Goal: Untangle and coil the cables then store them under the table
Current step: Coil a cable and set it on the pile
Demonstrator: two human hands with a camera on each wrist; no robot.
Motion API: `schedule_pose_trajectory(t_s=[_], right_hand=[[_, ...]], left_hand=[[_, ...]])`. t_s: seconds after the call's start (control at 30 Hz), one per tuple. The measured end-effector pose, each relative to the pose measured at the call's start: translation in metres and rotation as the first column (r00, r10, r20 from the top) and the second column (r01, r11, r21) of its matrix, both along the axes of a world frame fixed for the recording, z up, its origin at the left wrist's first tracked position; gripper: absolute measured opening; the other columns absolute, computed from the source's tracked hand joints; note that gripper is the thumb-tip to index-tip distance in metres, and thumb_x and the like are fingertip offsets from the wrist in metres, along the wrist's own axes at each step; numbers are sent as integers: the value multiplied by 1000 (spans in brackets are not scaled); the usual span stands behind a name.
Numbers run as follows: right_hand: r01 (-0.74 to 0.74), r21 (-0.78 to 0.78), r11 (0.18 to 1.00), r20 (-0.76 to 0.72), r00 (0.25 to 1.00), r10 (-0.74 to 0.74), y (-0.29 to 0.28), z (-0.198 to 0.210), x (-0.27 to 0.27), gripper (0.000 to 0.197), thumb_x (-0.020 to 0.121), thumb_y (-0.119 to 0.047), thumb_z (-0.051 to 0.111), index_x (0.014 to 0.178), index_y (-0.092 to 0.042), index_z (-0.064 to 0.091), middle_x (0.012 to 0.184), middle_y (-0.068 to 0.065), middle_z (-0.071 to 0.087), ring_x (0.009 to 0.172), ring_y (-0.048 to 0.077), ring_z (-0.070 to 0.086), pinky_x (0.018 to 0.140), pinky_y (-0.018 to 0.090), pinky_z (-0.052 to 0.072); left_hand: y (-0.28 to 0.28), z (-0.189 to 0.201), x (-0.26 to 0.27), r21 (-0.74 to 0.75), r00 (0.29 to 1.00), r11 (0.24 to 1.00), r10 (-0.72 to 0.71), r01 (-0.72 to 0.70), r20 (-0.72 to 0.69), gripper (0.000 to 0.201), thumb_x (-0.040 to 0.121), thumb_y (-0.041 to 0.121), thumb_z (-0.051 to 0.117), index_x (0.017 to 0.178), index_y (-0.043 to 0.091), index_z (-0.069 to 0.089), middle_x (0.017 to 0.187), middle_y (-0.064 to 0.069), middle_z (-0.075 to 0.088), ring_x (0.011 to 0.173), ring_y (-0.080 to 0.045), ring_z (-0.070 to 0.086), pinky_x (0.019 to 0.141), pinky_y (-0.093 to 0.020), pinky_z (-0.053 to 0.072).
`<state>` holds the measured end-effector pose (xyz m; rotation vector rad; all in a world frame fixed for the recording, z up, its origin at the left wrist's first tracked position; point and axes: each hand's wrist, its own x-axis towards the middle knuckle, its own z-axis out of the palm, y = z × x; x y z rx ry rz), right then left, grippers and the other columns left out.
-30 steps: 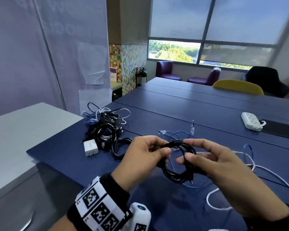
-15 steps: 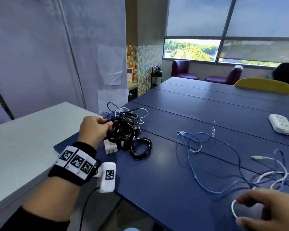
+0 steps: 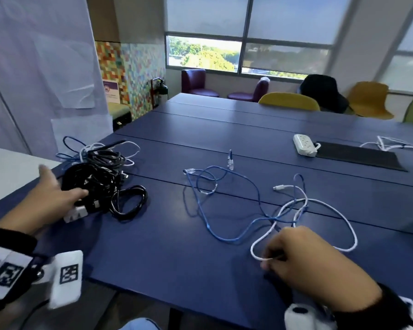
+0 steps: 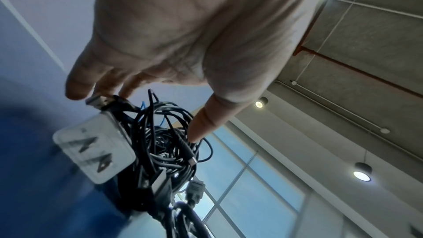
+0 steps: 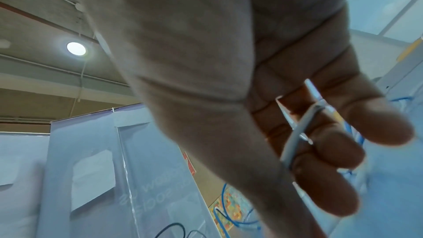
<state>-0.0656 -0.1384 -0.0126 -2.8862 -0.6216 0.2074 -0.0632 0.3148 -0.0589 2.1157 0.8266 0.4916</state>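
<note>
The left hand lies with spread, relaxed fingers against the heap of black cables at the counter corner. The right hand pinches the white cable, which loops over a blue cable nearby.

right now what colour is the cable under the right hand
White; the white cable loops out from the right hand, crossing a blue cable. Clearest in the head view.
</note>
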Motion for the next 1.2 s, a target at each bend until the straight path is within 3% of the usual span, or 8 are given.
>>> schedule_pose_trajectory(t_s=[0.17,0.33,0.53,0.67,0.83,0.93,1.03,1.2], right_hand=[[-52,147,988,164,986,28,-10,24,2,13,86,-42,66,85,-31,73,71,-12,63,76,6,55,78,30,47],[-118,278,953,304,952,29,-18,64,-1,20,82,-50,64,77,-33,73,60,-10,53,73,4,47,78,32,33],[-223,380,898,374,925,71,-15,105,2,26,77,-54,58,80,-33,73,65,-1,60,71,13,52,76,33,36],[-294,448,844,411,906,97,-14,119,13,14,84,-41,67,80,-31,75,63,5,63,59,19,52,59,36,44],[-311,565,765,494,869,-11,-25,125,33,9,86,-28,73,81,-23,76,49,-4,54,44,10,36,46,19,30],[-314,582,750,572,814,-103,-31,129,39,8,87,-23,73,81,-19,75,50,-19,54,45,10,41,46,10,28],[-309,569,762,641,747,-176,-38,134,44,8,86,-25,74,82,-20,77,55,-9,62,50,19,45,48,18,35],[-385,673,631,697,616,-368,-50,159,42,6,90,-26,68,84,-26,72,50,-12,56,44,2,43,49,15,33]], left_hand=[[48,-49,24,112,995,991,65,-73,72,96,57,51,77,135,21,28,127,-20,50,115,-40,53,92,-55,48],[-99,33,-7,316,958,947,-39,-55,283,72,78,33,75,135,11,37,134,-21,44,122,-40,44,104,-51,36],[-229,70,-13,320,596,710,-702,628,390,40,84,34,70,123,28,63,116,24,64,107,16,52,95,-9,38],[-286,81,9,176,364,489,-805,854,470,27,82,33,69,107,21,69,107,11,71,107,-6,64,98,-35,49],[-311,89,36,29,374,484,-710,874,596,13,90,0,63,82,10,62,75,-3,69,80,-21,71,78,-30,56],[-313,90,51,77,421,544,-724,835,546,8,91,6,63,84,8,62,76,-8,70,69,-17,67,69,-31,56],[-315,89,68,195,502,639,-727,744,468,9,88,13,64,80,12,61,72,-1,67,61,-18,62,65,-32,55],[-321,76,93,278,602,678,-734,681,315,16,83,14,65,69,19,59,66,4,66,60,-12,58,60,-21,47]])
